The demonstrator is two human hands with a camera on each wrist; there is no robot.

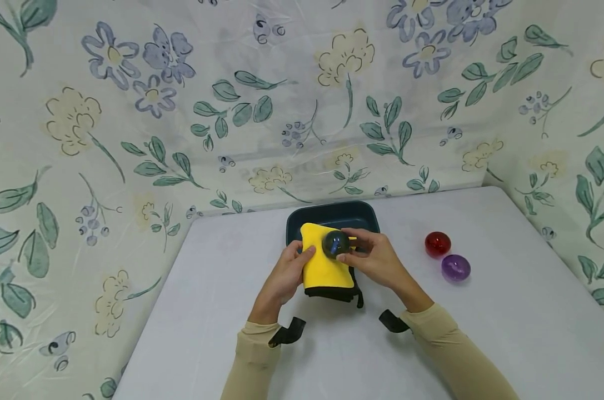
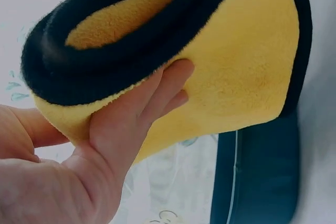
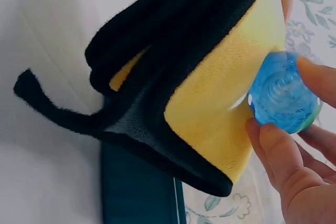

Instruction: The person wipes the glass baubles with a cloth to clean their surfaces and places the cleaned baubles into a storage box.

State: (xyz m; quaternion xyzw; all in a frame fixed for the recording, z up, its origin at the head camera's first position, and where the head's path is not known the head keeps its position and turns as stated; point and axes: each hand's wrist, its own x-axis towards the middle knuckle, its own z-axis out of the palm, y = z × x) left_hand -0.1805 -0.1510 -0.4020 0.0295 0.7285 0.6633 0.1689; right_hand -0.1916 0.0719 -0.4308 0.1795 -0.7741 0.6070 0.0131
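Left hand (image 1: 284, 275) grips the folded cloth (image 1: 325, 265); right hand (image 1: 377, 260) pinches a ball (image 1: 335, 243) against it, above the tray's (image 1: 294, 221) near edge.

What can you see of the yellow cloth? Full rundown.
The yellow cloth is a plush, fleecy folded cloth, yellow on one face with a black backing and black edge; a black loop or tab hangs off one corner. It is held up over the table, in front of the dark tray. The left hand grips its left side, fingers curled round the fold. The right hand holds a blue ball against its yellow face.
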